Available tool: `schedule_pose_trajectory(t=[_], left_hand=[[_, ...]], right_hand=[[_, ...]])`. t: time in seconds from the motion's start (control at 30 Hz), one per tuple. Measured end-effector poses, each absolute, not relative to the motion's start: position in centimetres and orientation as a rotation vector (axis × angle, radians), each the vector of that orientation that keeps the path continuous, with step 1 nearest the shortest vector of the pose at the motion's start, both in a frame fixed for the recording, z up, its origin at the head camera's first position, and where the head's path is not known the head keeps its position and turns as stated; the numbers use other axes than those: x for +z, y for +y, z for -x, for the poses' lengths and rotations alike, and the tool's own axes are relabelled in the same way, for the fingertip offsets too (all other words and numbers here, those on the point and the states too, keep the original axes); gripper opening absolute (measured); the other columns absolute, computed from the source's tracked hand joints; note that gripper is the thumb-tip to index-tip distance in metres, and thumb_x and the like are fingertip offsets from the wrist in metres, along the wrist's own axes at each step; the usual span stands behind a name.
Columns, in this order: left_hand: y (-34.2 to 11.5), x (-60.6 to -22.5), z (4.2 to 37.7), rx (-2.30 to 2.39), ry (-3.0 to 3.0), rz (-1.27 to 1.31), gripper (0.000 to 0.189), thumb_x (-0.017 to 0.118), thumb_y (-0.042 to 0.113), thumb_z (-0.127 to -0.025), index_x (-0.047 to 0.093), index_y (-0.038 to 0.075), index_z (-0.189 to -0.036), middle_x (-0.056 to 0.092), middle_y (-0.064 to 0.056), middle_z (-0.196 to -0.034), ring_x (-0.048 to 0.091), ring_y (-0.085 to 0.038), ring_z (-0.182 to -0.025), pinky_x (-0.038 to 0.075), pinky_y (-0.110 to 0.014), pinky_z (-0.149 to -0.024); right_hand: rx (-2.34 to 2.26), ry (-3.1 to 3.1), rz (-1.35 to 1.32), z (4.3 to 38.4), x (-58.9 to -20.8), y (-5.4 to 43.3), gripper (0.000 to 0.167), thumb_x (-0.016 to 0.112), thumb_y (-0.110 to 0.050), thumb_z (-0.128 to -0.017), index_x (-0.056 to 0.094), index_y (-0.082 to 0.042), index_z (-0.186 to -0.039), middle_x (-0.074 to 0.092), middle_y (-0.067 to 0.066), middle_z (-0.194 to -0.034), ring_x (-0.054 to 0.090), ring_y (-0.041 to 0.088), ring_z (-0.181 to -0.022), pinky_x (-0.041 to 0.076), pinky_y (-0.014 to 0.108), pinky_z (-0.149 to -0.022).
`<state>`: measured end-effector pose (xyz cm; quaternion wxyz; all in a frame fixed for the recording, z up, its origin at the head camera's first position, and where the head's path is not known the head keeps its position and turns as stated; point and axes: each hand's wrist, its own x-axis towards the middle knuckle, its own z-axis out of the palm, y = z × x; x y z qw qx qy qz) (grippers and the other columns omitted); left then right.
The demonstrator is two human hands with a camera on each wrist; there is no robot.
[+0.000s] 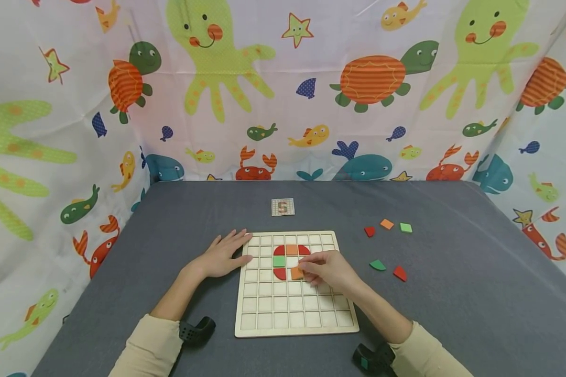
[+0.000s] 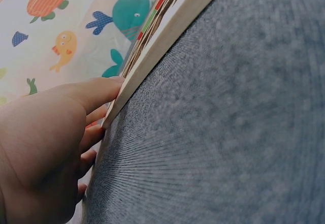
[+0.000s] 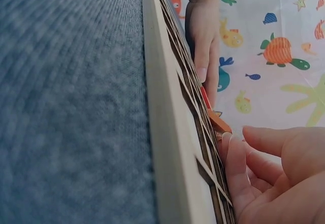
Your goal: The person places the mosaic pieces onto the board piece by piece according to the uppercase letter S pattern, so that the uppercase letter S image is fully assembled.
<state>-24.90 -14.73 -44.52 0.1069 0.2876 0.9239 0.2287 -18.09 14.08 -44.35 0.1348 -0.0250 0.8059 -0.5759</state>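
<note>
A wooden grid board (image 1: 264, 319) lies on the grey table. My right hand (image 1: 330, 267) is over its middle, thumb and fingertips at the edge of an orange square tile (image 1: 296, 273). In the right wrist view that orange tile (image 3: 219, 121) sits tilted above the grid, one end at the fingertips. Set in the board are an orange square (image 1: 291, 250), a green square (image 1: 279, 261) and several red rounded pieces (image 1: 280, 274). My left hand (image 1: 221, 256) rests at the board's upper left edge with fingers extended; the left wrist view shows its thumb (image 2: 109, 84) against the rim.
Right of the board lie a red piece (image 1: 370, 231), an orange square (image 1: 387, 224), a green square (image 1: 406, 228), a green quarter-round (image 1: 378, 265) and a red quarter-round (image 1: 400, 273). A small patterned card (image 1: 283, 207) lies behind the board. A printed curtain (image 1: 283, 146) stands behind.
</note>
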Motion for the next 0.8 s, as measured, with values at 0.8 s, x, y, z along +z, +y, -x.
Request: schedule_pose_trajectory(t=[0.8], left_hand=[[-14.91,-44.71,25.05,0.666,2.708,-0.861,0.065,0.052,0.038,-0.098,0.029,0.005,-0.15,0.023,-0.018,-0.153,0.012,-0.04,-0.141,0.004,-0.062,-0.108]], right_hand=[[-1.661,2.303,0.205,18.25,-44.44,14.48,0.022,0.063,-0.015,-0.093,0.068,-0.002,-0.11,0.068,0.006,-0.087,0.059,0.018,-0.067,0.05,0.027,-0.062]])
